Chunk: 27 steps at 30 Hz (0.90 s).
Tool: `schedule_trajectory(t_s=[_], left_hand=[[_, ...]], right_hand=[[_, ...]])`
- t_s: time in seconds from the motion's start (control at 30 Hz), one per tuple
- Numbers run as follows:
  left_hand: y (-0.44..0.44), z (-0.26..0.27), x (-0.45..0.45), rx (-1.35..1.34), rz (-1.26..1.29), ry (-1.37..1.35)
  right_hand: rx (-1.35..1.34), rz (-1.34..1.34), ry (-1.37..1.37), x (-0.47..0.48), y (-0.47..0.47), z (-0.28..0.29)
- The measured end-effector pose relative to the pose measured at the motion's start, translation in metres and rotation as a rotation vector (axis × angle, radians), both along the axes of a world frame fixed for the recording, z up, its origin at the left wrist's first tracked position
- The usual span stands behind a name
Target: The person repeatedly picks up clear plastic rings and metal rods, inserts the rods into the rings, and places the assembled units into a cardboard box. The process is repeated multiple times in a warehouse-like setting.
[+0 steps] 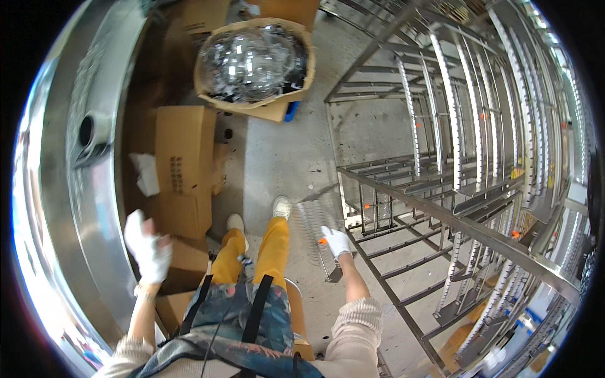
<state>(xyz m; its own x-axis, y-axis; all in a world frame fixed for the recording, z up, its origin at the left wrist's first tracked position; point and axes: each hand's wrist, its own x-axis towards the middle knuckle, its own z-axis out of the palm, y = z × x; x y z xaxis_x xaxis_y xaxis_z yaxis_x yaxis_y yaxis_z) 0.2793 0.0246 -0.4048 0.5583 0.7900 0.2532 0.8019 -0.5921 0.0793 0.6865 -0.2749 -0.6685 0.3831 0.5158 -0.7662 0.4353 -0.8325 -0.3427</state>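
Observation:
My left hand (149, 248), in a white glove with some bare fingertips, is raised beside the metal workbench, above the cardboard boxes. Its fingers are apart and it holds nothing that I can see. At my right side, my right hand (336, 242), also in a white glove, grips a long metal rack (313, 219) with toothed rails. An orange clip (323, 241) shows at the fingertips. Motion blurs the rack, which hangs beside my right leg, near the steel frame of a shelving cart (401, 193). Similar toothed rails (456, 118) with orange clips stand in the cart.
A tall carton (184, 156) with printed writing stands by the metal workbench (101, 189). Ahead, an open carton (302, 90) is full of shiny clear plastic pieces (250, 61). A pipe opening (90, 130) juts from the bench. Grey floor (279, 156) runs between boxes and cart.

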Motion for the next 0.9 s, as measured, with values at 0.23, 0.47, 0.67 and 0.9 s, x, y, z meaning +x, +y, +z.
schedule_trajectory(t_s=[0.23, 0.47, 0.67, 0.9], left_hand=[[0.042, -0.020, 0.143, -0.365, -1.135, -0.018], [0.042, 0.037, 0.149, -0.219, -0.876, -0.130], [-0.052, 0.074, 0.109, -0.313, -0.070, -0.324], [-0.054, 0.048, -0.023, -0.405, 0.067, -0.179]], right_hand=[[0.516, 1.221, -0.026, -0.056, 0.166, 0.191], [1.081, 1.199, -0.384, -0.046, 0.252, 0.355], [0.845, 0.897, -0.415, -0.112, 0.208, 0.365], [0.997, 0.933, -0.437, -0.247, 0.232, 0.347]])
